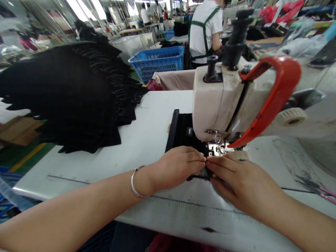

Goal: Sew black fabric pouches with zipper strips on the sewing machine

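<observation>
My left hand (174,166), fingers nearly straight, rests on the black cloth (184,140) beside the metal foot (215,149); my right hand (241,180) touches the cloth's edge. Whether either pinches, I can't tell. Best guide it flat, fingertips clear.

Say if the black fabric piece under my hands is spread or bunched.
Spread where visible: the black fabric piece lies flat on the white table, white-lettered label up. Beneath your left hand and right hand, I cannot tell.
</observation>
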